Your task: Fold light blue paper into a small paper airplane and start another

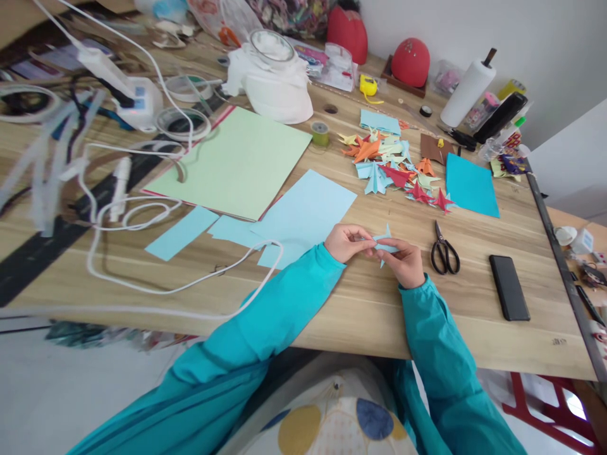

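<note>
A small light-blue folded paper crane (385, 241) is pinched between both hands above the front of the wooden table. My left hand (348, 242) grips its left side with thumb and fingertips. From the other side, my right hand (403, 260) has its thumb and fingers closed on the paper. Pointed tips stick out above and below the fingers, and part of the folding is hidden behind them. Just beyond the hands lies a heap of folded paper cranes (379, 170) in orange, red, blue and yellow. Black-handled scissors (444, 249) rest to the right of my right hand.
A black phone (509, 287) lies at the right. Light-blue sheets (308, 208) and a pale green sheet (241, 158) are at the left. A white cable (190, 291) loops across the table's left front. Farther back are a thread spool (320, 133) and a yellow tape measure (368, 86).
</note>
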Available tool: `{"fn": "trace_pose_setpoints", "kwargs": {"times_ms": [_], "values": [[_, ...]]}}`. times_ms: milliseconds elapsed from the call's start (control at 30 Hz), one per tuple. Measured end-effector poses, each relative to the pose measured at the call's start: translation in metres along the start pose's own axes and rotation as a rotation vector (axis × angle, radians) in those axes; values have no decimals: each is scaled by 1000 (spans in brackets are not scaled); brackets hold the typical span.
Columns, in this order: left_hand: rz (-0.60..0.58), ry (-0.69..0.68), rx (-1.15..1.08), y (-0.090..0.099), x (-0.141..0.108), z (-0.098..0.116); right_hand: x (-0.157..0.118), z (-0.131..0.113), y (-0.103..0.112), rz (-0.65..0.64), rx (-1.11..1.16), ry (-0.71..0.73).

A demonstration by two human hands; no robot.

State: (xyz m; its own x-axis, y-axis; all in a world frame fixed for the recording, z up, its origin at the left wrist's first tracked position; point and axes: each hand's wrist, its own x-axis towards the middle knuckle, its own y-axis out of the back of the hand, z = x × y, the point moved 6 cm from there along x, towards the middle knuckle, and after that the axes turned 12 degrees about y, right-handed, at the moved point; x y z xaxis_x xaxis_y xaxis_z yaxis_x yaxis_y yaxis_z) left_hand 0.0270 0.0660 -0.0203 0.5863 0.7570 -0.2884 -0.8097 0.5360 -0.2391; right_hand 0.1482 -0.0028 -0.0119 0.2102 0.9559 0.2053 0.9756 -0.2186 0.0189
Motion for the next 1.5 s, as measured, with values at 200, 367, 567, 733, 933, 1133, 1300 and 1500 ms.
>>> {"fn": "trace_pose_setpoints", "kwargs": {"times_ms": [200,367,567,733,933,1133,1300,1500], "values": [[-13,10,-14,0,0,1,0,0,-1,-3,14,5],[-27,2,-9,-1,1,-1,0,0,-1,3,15,-1],[-22,20,-19,-1,2,-3,0,-2,-2,1,30,-8],[-15,34,-58,0,3,-4,0,-2,-2,-9,35,-5],[-56,48,-107,-2,4,-6,0,-2,-2,-8,41,0],[-75,103,-140,-3,4,-8,0,-2,-3,-15,25,-1],[-92,127,-139,-3,5,-10,0,-3,-2,-13,24,11],[-101,132,-156,-2,6,-12,0,-2,-2,-9,18,7]]}}
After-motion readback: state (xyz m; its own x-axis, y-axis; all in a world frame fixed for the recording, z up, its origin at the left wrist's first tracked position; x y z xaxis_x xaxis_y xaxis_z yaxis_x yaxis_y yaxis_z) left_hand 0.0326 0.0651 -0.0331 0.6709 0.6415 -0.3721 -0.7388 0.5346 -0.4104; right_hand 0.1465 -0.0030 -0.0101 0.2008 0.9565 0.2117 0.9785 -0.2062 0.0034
